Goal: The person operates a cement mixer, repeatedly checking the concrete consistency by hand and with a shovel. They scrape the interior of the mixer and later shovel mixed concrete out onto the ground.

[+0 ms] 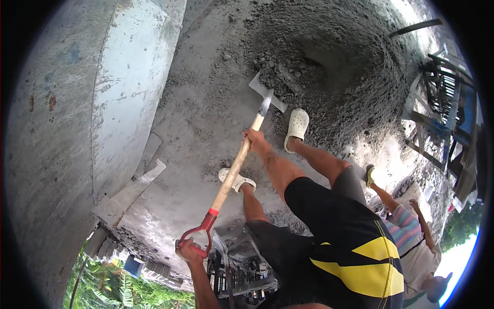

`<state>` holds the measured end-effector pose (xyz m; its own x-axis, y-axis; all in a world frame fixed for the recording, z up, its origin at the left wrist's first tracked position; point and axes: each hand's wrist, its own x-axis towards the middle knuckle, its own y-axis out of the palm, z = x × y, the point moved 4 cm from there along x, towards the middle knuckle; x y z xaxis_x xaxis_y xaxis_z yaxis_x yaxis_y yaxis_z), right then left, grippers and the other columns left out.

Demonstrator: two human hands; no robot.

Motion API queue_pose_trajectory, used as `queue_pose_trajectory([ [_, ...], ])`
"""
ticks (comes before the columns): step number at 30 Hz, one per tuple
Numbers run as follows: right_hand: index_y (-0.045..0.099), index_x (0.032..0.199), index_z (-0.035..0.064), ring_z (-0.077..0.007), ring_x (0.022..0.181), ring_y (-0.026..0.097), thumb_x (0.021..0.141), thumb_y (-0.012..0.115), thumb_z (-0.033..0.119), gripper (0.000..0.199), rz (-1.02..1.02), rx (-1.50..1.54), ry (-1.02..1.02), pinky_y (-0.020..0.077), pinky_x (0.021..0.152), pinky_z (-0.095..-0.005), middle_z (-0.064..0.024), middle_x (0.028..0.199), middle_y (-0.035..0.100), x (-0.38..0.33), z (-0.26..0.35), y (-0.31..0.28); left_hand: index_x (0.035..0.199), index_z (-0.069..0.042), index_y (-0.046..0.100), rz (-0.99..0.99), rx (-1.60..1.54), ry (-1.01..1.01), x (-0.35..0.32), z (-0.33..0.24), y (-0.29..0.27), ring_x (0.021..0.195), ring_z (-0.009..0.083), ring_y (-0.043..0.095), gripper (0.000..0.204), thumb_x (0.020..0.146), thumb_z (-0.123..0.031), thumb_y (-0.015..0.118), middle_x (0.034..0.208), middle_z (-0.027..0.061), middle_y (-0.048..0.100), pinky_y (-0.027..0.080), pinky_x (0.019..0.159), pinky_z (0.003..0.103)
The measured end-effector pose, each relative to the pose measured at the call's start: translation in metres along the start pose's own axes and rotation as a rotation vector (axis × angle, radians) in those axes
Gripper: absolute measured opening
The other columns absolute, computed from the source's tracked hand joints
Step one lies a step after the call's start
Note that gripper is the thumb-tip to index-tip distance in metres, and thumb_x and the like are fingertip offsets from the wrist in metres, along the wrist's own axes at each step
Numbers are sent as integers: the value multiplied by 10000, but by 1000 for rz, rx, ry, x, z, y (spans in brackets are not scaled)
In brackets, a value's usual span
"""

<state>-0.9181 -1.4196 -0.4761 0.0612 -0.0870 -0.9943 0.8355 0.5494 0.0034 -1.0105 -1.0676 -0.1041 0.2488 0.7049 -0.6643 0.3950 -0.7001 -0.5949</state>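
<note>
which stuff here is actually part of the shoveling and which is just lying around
In use:
- shovel, its blade dug into the pile
- left hand on the red D-grip
- right hand on the wooden shaft
- grey sand and gravel pile

Lying about:
- concrete slab piece by the wall
- wooden frame at the right
- another person crouching nearby, not touching the shovel

Concrete floor (206, 118) (gravelly sand heap (329, 56))

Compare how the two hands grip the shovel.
The right hand wraps the pale wooden shaft low, near the grey blade; the left hand grips the red D-handle at the top end. The right arm reaches far forward; the left stays close to the body. Both are bare and closed on the shovel.
</note>
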Motion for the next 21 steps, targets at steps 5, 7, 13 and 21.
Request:
queue_pose_trajectory([
  [5, 563, 808, 14, -218, 552, 545, 853, 651, 68, 113, -52, -40, -52, 482, 503, -388, -94, 667, 528, -54, 32, -12, 797, -77, 463, 21, -24, 45, -28, 36, -26, 470, 168, 464, 245, 679, 1, 663, 679, 34, 474, 432, 420, 304],
  [7, 556, 791, 19, -212, 550, 542, 859, 642, 72, 122, -71, -25, -32, 478, 495, -379, -89, 661, 522, -88, 21, -28, 786, -40, 525, 46, -5, 53, -41, 65, -57, 550, 204, 556, 138, 691, -65, 622, 707, 60, 519, 493, 491, 343],
  [13, 579, 772, 23, -210, 522, 561, 831, 623, 83, 95, -81, -57, -46, 465, 463, -371, -80, 652, 560, -187, 66, -60, 831, -77, 509, 69, -149, 6, -136, 77, -97, 527, 185, 547, 196, 666, -19, 597, 737, 63, 544, 472, 443, 325],
  [21, 515, 755, 75, -121, 517, 494, 844, 622, 59, 140, 321, 348, -114, 458, 466, -298, 3, 604, 453, -311, 263, -5, 746, -78, 439, 299, -195, 607, -237, -101, -19, 477, 177, 510, 190, 658, 21, 576, 665, 56, 519, 425, 428, 313],
])
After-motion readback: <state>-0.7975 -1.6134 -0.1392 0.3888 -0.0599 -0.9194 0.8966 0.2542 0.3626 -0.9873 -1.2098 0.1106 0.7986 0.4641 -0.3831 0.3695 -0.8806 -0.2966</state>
